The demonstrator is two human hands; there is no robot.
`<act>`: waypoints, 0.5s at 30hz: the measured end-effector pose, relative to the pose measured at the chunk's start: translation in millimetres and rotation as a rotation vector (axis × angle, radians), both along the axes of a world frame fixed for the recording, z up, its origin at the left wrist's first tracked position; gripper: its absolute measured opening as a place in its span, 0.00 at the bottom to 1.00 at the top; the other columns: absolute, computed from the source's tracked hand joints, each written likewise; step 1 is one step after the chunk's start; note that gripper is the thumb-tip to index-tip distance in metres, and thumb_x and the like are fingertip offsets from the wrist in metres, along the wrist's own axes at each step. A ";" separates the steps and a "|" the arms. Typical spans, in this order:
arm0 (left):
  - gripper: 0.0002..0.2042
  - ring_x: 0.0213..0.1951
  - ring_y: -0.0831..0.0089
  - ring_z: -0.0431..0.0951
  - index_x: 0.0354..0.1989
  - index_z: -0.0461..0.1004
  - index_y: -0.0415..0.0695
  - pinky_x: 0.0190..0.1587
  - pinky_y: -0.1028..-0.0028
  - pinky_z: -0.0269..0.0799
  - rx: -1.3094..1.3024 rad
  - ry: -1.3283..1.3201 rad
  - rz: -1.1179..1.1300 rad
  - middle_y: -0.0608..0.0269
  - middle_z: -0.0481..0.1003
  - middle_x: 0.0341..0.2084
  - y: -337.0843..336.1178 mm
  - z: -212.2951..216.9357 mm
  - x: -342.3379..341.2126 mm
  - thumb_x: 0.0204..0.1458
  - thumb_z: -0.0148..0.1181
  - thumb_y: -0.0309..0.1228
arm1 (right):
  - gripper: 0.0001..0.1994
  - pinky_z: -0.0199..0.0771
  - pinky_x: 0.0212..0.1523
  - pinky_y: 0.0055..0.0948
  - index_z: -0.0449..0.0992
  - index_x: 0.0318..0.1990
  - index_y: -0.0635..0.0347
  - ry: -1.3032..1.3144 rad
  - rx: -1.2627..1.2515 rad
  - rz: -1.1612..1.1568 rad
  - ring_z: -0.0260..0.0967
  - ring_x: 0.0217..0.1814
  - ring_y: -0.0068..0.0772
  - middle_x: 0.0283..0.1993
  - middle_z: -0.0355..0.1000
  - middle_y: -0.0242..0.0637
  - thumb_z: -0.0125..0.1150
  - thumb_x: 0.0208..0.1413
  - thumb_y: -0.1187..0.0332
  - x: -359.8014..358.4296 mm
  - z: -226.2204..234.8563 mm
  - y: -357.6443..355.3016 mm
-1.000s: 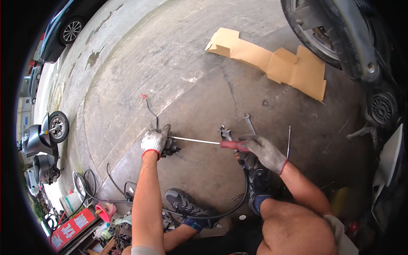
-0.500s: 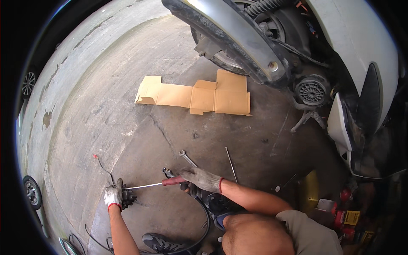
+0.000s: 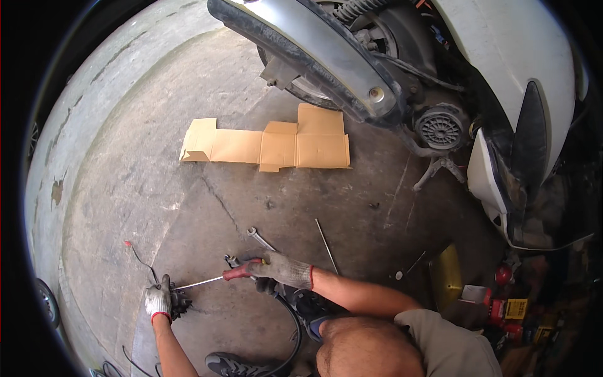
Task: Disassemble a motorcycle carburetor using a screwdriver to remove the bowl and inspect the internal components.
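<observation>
My left hand (image 3: 157, 300), in a pale glove with a red cuff, is closed around a small dark part with ragged edges (image 3: 181, 304). A thin dark wire (image 3: 142, 260) with a red tip runs out beside it onto the floor. In my right hand (image 3: 282, 269), also gloved, is a red-handled screwdriver (image 3: 235, 272). Its straight metal shaft points left and meets the dark part; the exact contact is hidden by my left hand. Just behind the handle shows a metal fitting (image 3: 231, 259), and a black hose (image 3: 295, 319) curves away below the right hand.
A combination wrench (image 3: 259, 237) and a thin metal rod (image 3: 326, 245) lie on the concrete. Flattened cardboard (image 3: 242, 146) lies farther off. A scooter (image 3: 314, 56) fills the upper right. A yellow tray (image 3: 447, 276) and small boxes (image 3: 516, 309) are at right; my shoe (image 3: 232, 363) is below.
The whole view has shifted, so the floor things appear farther left. My right hand has turned on the screwdriver handle, and the shaft slants slightly more. The left hand keeps its hold.
</observation>
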State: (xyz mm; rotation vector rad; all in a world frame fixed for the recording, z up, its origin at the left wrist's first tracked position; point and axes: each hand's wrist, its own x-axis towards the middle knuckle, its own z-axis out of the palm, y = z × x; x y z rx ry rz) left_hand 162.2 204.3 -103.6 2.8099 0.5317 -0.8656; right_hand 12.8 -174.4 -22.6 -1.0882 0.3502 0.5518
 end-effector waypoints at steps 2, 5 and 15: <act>0.38 0.49 0.46 0.80 0.49 0.79 0.34 0.51 0.56 0.74 -0.042 0.022 0.046 0.38 0.79 0.45 -0.8 -2.6 0.1 0.52 0.55 0.63 | 0.19 0.73 0.29 0.22 0.73 0.57 0.56 0.044 -0.083 0.111 0.70 0.29 0.18 0.38 0.74 0.32 0.58 0.64 0.58 3.3 -8.4 -6.8; 0.37 0.49 0.46 0.80 0.49 0.79 0.34 0.52 0.56 0.74 -0.077 0.044 0.096 0.38 0.79 0.45 1.1 -2.2 -0.9 0.53 0.55 0.63 | 0.19 0.74 0.31 0.23 0.73 0.57 0.58 -0.013 -0.121 0.113 0.71 0.31 0.17 0.39 0.75 0.31 0.59 0.65 0.57 -2.9 -11.5 -0.9; 0.35 0.41 0.47 0.82 0.43 0.82 0.36 0.46 0.56 0.76 -0.001 -0.004 -0.010 0.39 0.81 0.37 -9.2 7.3 0.6 0.53 0.54 0.63 | 0.19 0.75 0.35 0.23 0.71 0.59 0.57 -0.124 -0.168 0.047 0.73 0.34 0.18 0.41 0.76 0.32 0.59 0.63 0.63 -3.2 -0.8 -1.2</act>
